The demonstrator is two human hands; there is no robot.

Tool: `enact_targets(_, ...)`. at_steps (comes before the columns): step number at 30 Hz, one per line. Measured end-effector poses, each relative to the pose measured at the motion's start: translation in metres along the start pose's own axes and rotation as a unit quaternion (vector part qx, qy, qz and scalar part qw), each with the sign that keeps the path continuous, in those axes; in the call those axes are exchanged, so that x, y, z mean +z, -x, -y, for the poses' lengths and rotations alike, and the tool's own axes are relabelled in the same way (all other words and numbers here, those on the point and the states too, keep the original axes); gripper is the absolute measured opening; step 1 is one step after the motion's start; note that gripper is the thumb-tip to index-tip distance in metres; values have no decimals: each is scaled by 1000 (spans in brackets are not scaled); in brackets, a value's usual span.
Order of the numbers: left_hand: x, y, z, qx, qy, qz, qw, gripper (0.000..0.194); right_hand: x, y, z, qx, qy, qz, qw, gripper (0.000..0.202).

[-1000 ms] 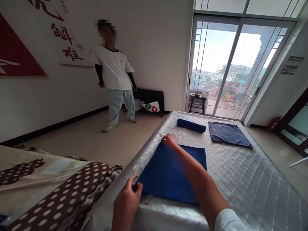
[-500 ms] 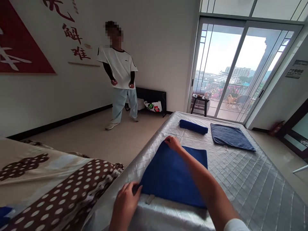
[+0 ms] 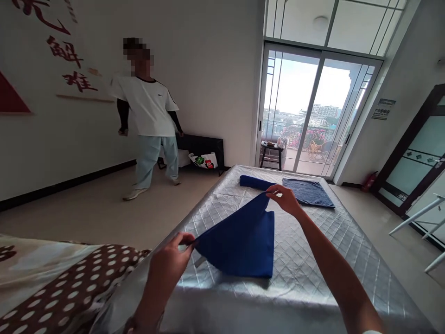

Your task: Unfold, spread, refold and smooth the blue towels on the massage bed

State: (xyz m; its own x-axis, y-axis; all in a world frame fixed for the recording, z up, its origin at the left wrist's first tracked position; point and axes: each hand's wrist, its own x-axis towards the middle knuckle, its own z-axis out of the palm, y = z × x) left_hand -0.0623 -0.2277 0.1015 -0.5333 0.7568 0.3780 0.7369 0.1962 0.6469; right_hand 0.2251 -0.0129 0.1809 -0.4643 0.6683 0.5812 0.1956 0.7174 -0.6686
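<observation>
A dark blue towel lies partly on the silver quilted mattress, its left edge lifted and pulled taut between my two hands. My left hand pinches the near left corner. With thumb and fingers closed, my right hand grips the far corner, held up above the surface. The towel's right part still rests flat. Behind my right hand lies a rolled blue towel, its right end partly hidden. A greyish-blue towel is spread flat at the far right of the mattress.
To the left is a brown polka-dot blanket. A person in a white shirt stands on the floor beyond, near a low black bench. Sliding glass doors stand behind the mattress; white metal legs show at right.
Both hands have raised the towel's left edge; my right hand has carried the far corner up and rightward. The view has turned right. The person has shifted stance, arms now lower and apart.
</observation>
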Motion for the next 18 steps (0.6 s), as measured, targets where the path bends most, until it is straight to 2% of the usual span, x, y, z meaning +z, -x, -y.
enact_targets(5,-28,-22,-55,88,36,14,995,38,-62,20,23,21,-5,-68,997,35)
enact_targets(11,-63,-38,-124,171,57,121,976,52,-116,40,47,27,35,-153,987,34)
enact_targets(14,-67,-35,-152,202,76,199,956,54,-134,49,53,47,68,-222,971,34)
enact_targets(16,-64,-27,-168,222,95,259,935,50,-143,55,56,67,70,-259,961,37)
enact_targets(18,-56,-18,-184,237,127,296,917,43,-150,62,57,82,51,-284,954,41)
